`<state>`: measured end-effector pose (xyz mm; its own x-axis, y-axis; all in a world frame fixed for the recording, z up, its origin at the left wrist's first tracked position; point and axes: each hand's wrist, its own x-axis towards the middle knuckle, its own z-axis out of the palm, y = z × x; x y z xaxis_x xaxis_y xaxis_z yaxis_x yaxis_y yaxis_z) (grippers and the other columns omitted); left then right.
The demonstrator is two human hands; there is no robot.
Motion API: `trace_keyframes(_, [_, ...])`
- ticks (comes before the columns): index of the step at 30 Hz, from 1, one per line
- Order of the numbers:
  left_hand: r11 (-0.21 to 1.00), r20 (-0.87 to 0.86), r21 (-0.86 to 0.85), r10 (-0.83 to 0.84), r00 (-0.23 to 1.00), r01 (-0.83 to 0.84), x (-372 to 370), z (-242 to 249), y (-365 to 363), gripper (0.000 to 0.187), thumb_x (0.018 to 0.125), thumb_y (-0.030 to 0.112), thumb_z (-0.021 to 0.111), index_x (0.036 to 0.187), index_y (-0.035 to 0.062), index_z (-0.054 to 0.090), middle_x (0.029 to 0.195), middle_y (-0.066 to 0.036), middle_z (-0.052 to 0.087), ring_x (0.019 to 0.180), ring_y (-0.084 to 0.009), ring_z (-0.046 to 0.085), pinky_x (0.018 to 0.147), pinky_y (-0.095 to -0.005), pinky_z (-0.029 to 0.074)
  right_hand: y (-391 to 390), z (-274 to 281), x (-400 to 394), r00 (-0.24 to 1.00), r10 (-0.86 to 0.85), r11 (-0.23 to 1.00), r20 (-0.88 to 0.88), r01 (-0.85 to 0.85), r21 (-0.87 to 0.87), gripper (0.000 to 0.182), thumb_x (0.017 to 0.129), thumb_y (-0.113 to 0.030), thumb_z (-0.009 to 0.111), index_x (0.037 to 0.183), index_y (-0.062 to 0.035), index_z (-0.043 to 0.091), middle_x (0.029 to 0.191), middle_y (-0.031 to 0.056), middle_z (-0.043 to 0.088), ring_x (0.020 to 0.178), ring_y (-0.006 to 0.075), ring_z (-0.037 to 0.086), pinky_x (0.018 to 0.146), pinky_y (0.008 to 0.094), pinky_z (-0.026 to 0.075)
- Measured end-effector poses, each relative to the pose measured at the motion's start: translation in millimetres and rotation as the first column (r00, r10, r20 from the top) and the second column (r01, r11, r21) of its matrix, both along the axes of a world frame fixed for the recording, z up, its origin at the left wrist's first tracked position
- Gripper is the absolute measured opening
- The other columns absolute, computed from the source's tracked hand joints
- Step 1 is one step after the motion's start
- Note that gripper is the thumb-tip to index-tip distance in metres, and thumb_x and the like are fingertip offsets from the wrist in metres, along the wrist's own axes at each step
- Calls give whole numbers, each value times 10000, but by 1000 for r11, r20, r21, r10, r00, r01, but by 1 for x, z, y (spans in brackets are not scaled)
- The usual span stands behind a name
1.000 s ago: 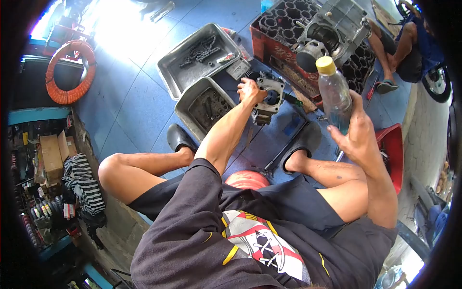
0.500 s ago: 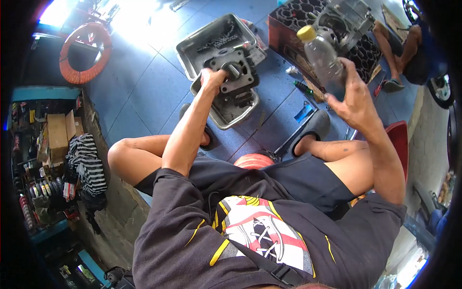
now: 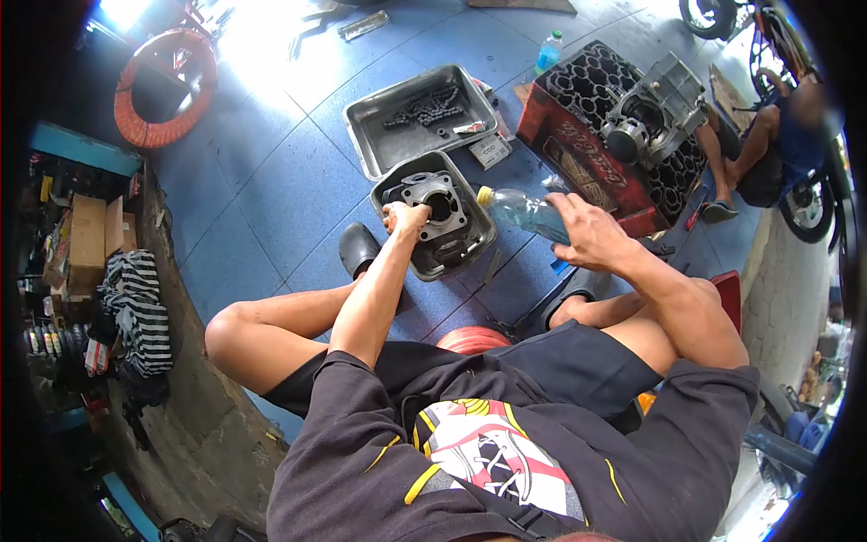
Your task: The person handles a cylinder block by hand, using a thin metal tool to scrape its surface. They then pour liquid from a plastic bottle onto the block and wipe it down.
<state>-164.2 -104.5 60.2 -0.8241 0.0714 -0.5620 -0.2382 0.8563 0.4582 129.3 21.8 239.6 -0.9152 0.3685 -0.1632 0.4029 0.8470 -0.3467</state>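
Observation:
An engine cylinder (image 3: 449, 188) with a round bore sits over the smaller metal tray (image 3: 440, 273). My left hand (image 3: 406, 219) is closed on its left edge, thumb by the bore. In my right hand (image 3: 591, 232) is a clear plastic bottle (image 3: 524, 211) with liquid inside. The bottle lies nearly level, its yellow cap pointing left toward the cylinder, close to the tray's right rim. More metal parts lie under the cylinder, partly hidden by it.
Beyond is a larger tray (image 3: 375, 143) holding a chain (image 3: 429, 108). At right, an engine case (image 3: 664, 113) rests on a red crate (image 3: 578, 167). Another bottle (image 3: 548, 52) stands behind it. A person (image 3: 768, 135) sits at far right, near a motorcycle.
My right hand has lowered the bottle and tipped it from upright to nearly level, cap leftward. The cylinder's bore now faces up in my left hand, over the smaller tray.

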Motion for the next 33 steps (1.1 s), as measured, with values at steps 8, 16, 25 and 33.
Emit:
trace_keyframes(8, [991,-1,-122,-62,998,61,5,-25,15,1064,617,229,848,1421,-64,216,1394,-306,400,1301,-409,434,1082,-438,404,6,-23,-63,976,130,978,173,-155,137,581,766,-186,671,1288,-11,486,1049,232,601,938,377,655,797,464,539])
trace_keyframes(16, [981,41,-128,-143,989,147,-8,-37,7,1174,602,325,885,1425,-115,173,1372,-313,433,1261,-397,490,1055,-413,436,6,-42,-108,973,198,934,120,-224,277,348,738,-144,662,1054,-17,590,902,190,656,836,342,677,736,435,540])
trace_keyframes(25, [969,11,-76,-236,972,236,-6,-33,-5,1208,621,435,848,1420,-178,180,1319,-301,524,1216,-368,557,1029,-398,453,-11,-43,-137,944,226,890,241,-301,343,252,795,-155,597,997,-10,640,906,194,680,846,317,688,734,422,535])
trace_keyframes(33, [968,-61,-96,-238,969,232,0,-64,-5,1193,654,514,794,1423,-139,156,1381,-352,397,1192,-464,532,969,-497,483,-27,-10,-136,917,172,861,359,-317,398,571,629,-401,847,1057,-72,662,1052,147,659,982,279,661,782,412,524])
